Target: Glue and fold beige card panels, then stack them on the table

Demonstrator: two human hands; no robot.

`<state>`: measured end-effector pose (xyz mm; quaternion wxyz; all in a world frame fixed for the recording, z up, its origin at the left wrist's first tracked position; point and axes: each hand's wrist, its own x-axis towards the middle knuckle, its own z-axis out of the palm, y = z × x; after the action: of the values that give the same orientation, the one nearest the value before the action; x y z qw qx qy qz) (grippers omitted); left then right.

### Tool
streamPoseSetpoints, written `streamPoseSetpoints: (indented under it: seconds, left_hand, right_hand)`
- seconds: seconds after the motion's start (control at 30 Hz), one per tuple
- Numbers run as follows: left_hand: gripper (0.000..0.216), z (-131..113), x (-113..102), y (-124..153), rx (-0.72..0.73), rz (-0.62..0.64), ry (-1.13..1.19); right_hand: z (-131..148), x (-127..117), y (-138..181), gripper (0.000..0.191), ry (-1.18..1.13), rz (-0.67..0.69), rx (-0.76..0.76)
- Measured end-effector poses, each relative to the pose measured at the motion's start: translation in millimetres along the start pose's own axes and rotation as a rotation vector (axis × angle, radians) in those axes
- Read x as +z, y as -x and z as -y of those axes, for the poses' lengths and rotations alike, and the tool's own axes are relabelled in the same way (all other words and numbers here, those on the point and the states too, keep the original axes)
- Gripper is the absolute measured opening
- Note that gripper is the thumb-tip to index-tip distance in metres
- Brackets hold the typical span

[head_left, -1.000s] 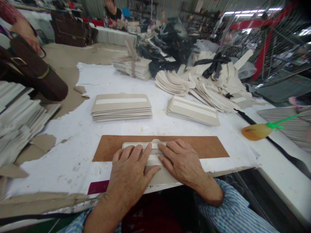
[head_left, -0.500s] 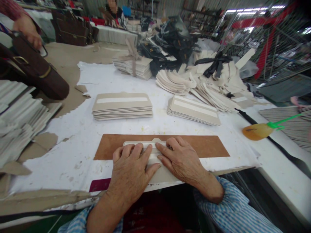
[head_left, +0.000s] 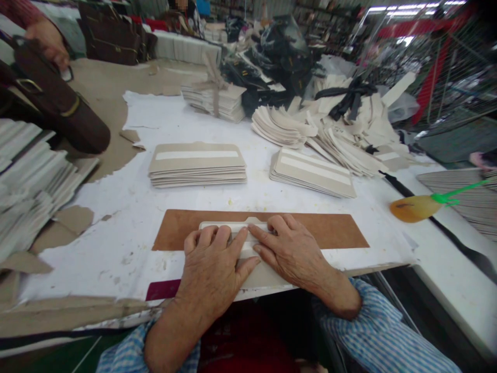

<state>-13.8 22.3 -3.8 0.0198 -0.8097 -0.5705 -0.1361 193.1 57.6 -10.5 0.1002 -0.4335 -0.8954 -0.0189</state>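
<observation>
A beige panel (head_left: 258,273) with a white strip lies at the table's front edge, partly over a long brown leather-like piece (head_left: 337,231). My left hand (head_left: 212,267) presses on the panel's left half, fingers bent a little and spread, thumb pointing right. On the right half rests my right hand (head_left: 291,252), its index finger and thumb stretched towards the left hand. The two index fingertips nearly meet on the strip, below the panel's small top tab. Both palms hide much of the panel.
Beyond stand a left stack of beige panels (head_left: 198,166) and a right stack of panels (head_left: 312,173). An amber bottle with a green nozzle (head_left: 413,208) lies right. A maroon piece (head_left: 162,290) sits near my left wrist. Another person's hand (head_left: 48,44) is beside a brown bag (head_left: 64,103).
The whole view has shifted slightly. Both hands stay on the panel in nearly the same pose, with the index fingertips a little closer together.
</observation>
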Motion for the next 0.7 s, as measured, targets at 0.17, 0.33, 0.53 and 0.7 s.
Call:
streamPoseSetpoints:
  seconds: [0.17,0.33,0.53,0.7]
  left_hand:
    - [0.044,-0.3,-0.1,1.9,-0.005,-0.022,-0.006]
    - [0.036,0.7,2.8,0.3,-0.008,-0.054,0.02]
    - [0.028,17.0,2.3,7.2,-0.073,-0.258,0.15]
    - [0.032,38.5,-4.9,32.3,-0.177,-0.33,0.148]
  right_hand:
    - [-2.2,0.5,3.9,0.041,-0.014,-0.034,0.0]
    - [-4.4,1.2,8.4,0.035,-0.016,-0.113,-0.03]
    - [-29.2,2.7,27.9,0.036,-0.045,-0.334,0.12]
    - [-46.5,8.2,63.9,0.029,-0.088,-0.505,0.226]
